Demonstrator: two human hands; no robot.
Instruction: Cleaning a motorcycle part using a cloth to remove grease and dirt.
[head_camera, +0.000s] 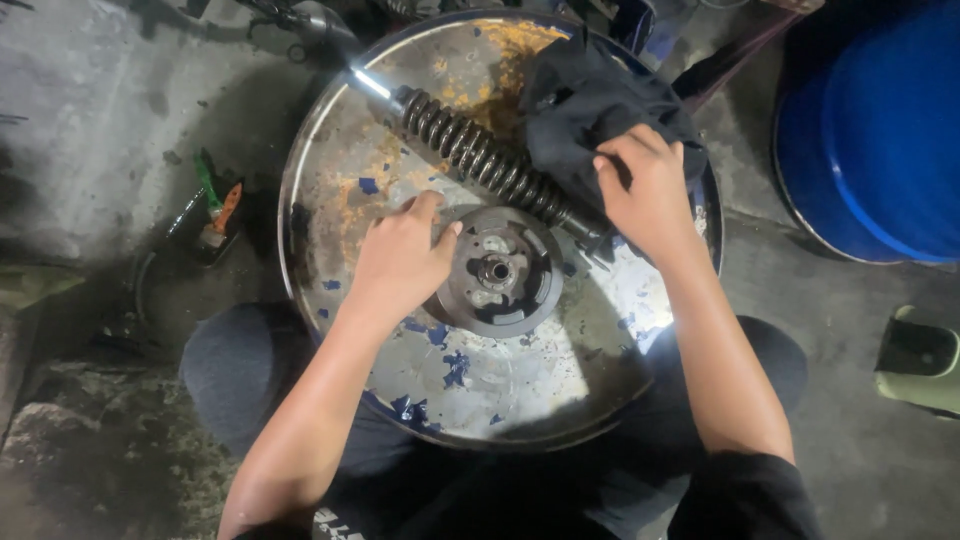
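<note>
Blue barrel (885, 130) at right, green sandal (920, 360) beside it, green-and-orange tools (215, 205) on concrete floor (90, 110).

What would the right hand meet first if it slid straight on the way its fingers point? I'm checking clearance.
The right hand already rests on the dark cloth; straight on, probably more cloth, then the drum lid's rim.

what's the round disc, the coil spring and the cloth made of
Disc: likely cast metal, dull grey with a machined centre. Coil spring: steel by its look, dark coils, shiny rod end. Cloth: soft dark fabric, creased and crumpled under the right hand.
</note>
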